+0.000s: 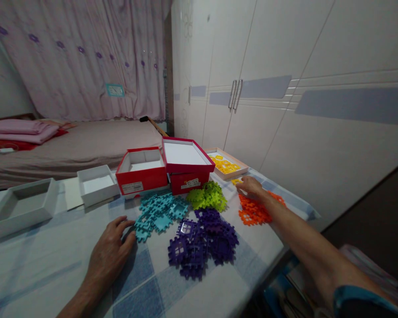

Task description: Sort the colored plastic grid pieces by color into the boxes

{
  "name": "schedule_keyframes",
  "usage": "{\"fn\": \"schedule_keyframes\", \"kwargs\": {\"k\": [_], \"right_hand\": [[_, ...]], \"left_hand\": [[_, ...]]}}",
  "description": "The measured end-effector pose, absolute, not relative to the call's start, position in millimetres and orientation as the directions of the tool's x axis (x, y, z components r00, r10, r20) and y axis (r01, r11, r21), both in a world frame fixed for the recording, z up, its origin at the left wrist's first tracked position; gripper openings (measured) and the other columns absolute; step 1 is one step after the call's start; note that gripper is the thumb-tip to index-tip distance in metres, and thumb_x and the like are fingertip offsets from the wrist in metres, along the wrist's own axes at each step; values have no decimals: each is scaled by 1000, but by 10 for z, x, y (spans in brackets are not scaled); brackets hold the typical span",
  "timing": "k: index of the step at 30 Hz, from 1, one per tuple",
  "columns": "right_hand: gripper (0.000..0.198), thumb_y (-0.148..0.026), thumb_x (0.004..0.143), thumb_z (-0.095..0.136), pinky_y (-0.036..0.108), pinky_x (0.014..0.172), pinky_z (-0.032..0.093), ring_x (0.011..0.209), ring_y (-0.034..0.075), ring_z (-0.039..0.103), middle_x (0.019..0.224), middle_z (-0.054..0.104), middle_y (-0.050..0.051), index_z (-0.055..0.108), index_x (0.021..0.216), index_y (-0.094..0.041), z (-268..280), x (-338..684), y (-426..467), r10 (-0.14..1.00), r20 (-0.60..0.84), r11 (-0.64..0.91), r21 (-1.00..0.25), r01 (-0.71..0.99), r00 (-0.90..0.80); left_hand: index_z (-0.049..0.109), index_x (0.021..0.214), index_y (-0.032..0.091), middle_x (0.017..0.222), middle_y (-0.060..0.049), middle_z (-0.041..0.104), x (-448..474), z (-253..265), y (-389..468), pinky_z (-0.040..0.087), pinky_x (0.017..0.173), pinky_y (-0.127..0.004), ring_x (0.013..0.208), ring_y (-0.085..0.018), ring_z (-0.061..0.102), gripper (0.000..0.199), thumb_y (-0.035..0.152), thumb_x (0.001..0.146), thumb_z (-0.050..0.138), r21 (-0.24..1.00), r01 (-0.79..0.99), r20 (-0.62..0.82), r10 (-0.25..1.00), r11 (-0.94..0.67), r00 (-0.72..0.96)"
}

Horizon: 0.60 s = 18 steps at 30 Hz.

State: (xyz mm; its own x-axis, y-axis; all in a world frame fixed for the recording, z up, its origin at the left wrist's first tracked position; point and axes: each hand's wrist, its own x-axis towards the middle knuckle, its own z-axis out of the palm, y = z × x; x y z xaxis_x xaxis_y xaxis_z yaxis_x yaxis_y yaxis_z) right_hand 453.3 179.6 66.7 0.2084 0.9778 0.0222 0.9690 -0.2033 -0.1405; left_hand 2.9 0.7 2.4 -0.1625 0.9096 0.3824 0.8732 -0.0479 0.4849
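My left hand [112, 249] rests on the table, fingers apart and holding nothing, its tips beside a pile of teal interlocking plastic tiles [161, 214]. Far to the right, my right hand [251, 187] reaches past the heap of orange tiles [255, 209], thumb and fingers closed on a small yellow tile [236, 181]. That tile is just outside a shallow tray [243, 170] holding more yellow tiles [224, 165]. Purple tiles [202, 243] lie in a pile between my arms, with lime-green tiles [208, 197] behind them.
Behind the piles stand an open red box [142, 176] and a crimson box [189, 165] with a white top surface. Two pale open boxes, a smaller one [97, 197] and a larger one [23, 216], sit at left. White wardrobe doors [268, 128] rise along the right.
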Motion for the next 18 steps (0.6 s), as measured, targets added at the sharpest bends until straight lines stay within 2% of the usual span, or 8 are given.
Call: {"fn": "schedule_keyframes", "kwargs": {"k": [3,5,9,11,14,16,18], "right_hand": [[29,-38,74,63,28,67,47,83,24,66,88,72,9,73,89,-16,833,4591,1838,982,66,-161,-176,971,175],[32,-37,78,59,28,73,47,86,23,65,89,71,10,72,96,-14,960,4570,1921,973,154,-136,-212,968,171],[52,-31,81,53,36,89,45,106,29,58,118,60,22,55,125,-2,1140,4336,2075,897,394,-80,-296,952,198],[56,-29,82,50,38,92,45,104,26,59,127,53,24,48,131,-2,1165,4137,2053,861,477,-13,-329,944,178],[50,-24,82,47,37,92,46,100,21,59,127,53,17,48,130,-9,1155,3804,1849,766,642,311,-334,890,-27],[48,-19,79,48,38,98,42,111,23,54,127,54,13,51,127,-13,1146,3601,1659,632,732,568,-216,794,-253],[51,-15,75,52,40,104,35,122,24,46,128,55,11,52,126,-16,1142,3433,1503,529,708,703,-58,708,-467]], "left_hand": [[69,100,18,122,-12,58,35,14,22,50,95,-42,111,-28,59,42,43,81,41,487,872,383,909,-47,-165],[69,100,18,121,-12,59,35,10,29,50,95,-43,111,-28,60,43,44,81,41,489,871,389,906,-50,-167],[69,100,15,121,-15,58,36,12,28,49,96,-46,111,-30,60,48,46,80,39,494,868,384,909,-54,-163],[70,99,14,121,-16,58,41,17,22,48,97,-46,110,-31,60,48,45,80,39,487,872,385,909,-51,-162],[70,100,13,121,-16,59,56,25,13,47,98,-45,110,-30,60,48,44,81,38,475,878,390,907,-49,-160],[69,101,14,122,-15,59,64,28,11,47,99,-44,110,-29,60,47,43,81,38,471,881,391,906,-47,-161],[69,100,14,122,-14,59,70,28,11,47,99,-43,111,-29,59,46,43,81,38,467,884,390,906,-39,-166]]}}
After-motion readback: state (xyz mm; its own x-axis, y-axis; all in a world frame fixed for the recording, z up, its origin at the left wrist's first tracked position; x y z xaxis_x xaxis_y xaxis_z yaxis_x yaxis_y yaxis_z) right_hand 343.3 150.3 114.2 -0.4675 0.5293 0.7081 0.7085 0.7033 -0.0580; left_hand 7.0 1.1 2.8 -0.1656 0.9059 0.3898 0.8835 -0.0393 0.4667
